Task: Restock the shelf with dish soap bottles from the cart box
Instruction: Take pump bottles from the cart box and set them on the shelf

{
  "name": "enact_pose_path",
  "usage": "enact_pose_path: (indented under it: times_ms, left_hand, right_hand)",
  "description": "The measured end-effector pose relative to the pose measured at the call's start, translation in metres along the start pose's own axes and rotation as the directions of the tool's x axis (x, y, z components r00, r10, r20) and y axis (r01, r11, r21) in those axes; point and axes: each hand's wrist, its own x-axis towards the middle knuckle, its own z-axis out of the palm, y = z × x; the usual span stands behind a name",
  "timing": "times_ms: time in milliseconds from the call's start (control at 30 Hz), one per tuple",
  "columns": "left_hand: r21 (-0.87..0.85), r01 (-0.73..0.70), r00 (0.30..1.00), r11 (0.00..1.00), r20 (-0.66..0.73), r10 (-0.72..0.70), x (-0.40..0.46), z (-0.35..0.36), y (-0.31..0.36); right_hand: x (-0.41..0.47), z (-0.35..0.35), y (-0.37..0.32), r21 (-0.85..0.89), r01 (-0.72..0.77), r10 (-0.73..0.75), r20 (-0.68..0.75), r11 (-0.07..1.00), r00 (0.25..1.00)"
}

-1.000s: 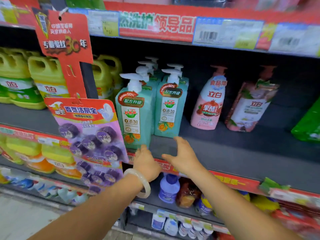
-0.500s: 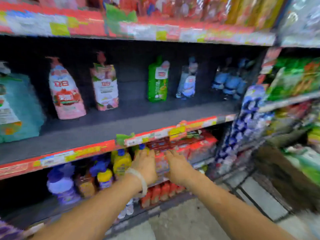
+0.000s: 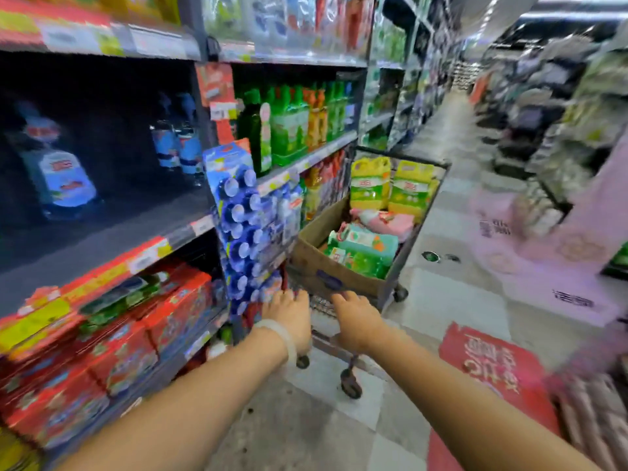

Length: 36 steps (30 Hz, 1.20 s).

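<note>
The dish soap bottles (image 3: 368, 244) lie in the cardboard box (image 3: 319, 266) on the cart (image 3: 407, 229), just ahead of both hands. The left hand (image 3: 289, 314) and right hand (image 3: 356, 321) reach forward with loose, empty grips. Best to take one bottle by its body, upright. The shelf (image 3: 102, 239) on the left has bare space. The aisle floor (image 3: 441, 300) runs on, blurred.

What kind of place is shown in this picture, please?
Most likely a supermarket aisle for cleaning goods: stocked shelves with price strips, a wheeled cart carrying a cardboard box of soap bottles.
</note>
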Motion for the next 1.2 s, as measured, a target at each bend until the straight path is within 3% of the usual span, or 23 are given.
enact_pose_path:
  times_ms: [233,533,900,1067,1200]
  left_hand:
    - [-0.049,-0.098,0.994,0.994,0.048,0.100,0.146,-0.005,0.066]
    - [-0.142,-0.003,0.988,0.990,0.151,0.025,0.311,-0.029,0.076]
    - [-0.182,0.189,0.920,0.965,0.376,-0.110,0.422,0.042,0.097]
    - [-0.156,0.269,0.892,0.950,0.413,-0.185,0.470,0.051,0.119]
    - [-0.224,0.373,0.860,0.900,0.447,-0.245,0.496,0.061,0.135]
  right_hand:
    - [0.097,-0.026,0.110,-0.031,-0.140,0.140,0.017,0.990,0.990]
    - [0.248,-0.068,0.192,-0.059,-0.115,0.122,0.134,0.992,0.984]
    - [0.391,-0.047,0.271,-0.002,0.007,-0.006,0.251,1.000,0.968]
    - [0.454,-0.041,0.313,0.057,0.095,-0.109,0.367,0.994,0.924]
    - [0.493,-0.033,0.344,0.159,0.135,-0.197,0.496,0.978,0.846]
